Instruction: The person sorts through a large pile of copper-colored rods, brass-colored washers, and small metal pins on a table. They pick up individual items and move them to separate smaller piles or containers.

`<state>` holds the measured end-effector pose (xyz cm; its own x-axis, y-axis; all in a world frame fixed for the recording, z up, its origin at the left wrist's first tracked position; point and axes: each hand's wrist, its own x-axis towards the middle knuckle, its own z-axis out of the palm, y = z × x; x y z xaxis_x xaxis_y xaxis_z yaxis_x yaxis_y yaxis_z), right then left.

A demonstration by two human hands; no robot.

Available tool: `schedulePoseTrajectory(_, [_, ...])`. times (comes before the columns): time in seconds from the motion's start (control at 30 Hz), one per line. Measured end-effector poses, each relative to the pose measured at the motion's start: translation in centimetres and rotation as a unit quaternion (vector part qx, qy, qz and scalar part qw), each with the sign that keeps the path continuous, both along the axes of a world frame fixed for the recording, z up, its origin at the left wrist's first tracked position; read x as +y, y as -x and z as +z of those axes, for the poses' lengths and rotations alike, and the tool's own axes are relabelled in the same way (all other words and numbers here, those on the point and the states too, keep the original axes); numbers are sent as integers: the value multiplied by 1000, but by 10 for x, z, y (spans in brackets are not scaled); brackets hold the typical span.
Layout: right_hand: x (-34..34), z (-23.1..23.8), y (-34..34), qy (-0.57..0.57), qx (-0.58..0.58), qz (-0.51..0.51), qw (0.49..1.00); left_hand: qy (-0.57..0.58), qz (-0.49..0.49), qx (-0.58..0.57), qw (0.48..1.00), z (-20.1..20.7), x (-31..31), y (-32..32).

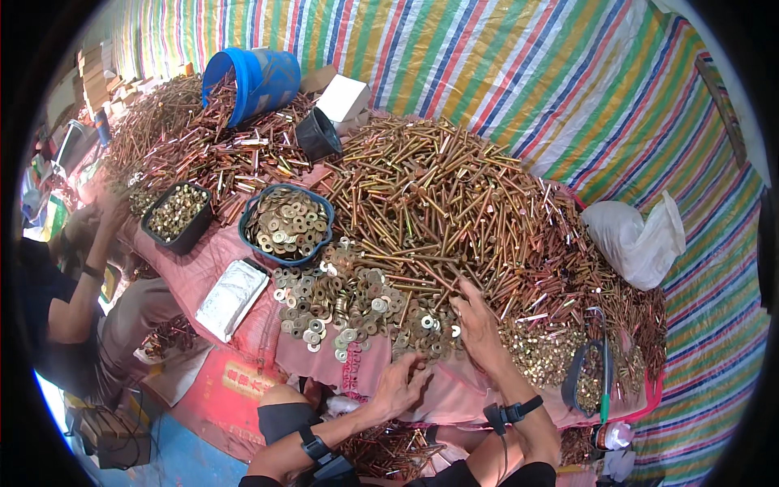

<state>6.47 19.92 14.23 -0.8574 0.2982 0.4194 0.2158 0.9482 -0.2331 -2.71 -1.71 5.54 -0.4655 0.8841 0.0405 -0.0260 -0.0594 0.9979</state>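
Observation:
My right hand (477,325) reaches over the lower edge of a big heap of brass-coloured bolts (430,195). Its thumb and fingers close at the end of a long bolt (430,282). My left hand (400,388) is held over the pink cloth, just in front of a spread of flat metal washers (349,308). Its fingers are bent and apart, and I see nothing in them. More washers fill a blue tub (286,188) behind the spread. To the right of my right hand lies a pile of small nuts (531,351).
A blue bucket (264,85) lies tipped among bolts, near a small black bucket (318,134). At left, a co-worker's arm (89,268) is near a dark tub of nuts (176,213). A silver packet (233,300), a white sack (637,239) and a dark scoop-like container (586,377) rest around.

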Motion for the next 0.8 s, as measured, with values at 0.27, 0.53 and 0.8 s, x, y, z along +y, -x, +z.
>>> schedulePoseTrajectory(0.27, [-27, -15, -37, 74, 97, -91, 988, 7, 6, 45, 999, 4, 0, -1])
schedulePoseTrajectory(0.53, [-40, -27, -76, 475, 358, -151, 790, 36, -71, -11, 997, 6, 4, -9])
schedulePoseTrajectory(0.8, [-116, -54, -80, 641, 219, -113, 727, 8, -94, -266, 959, 2, 19, -19])
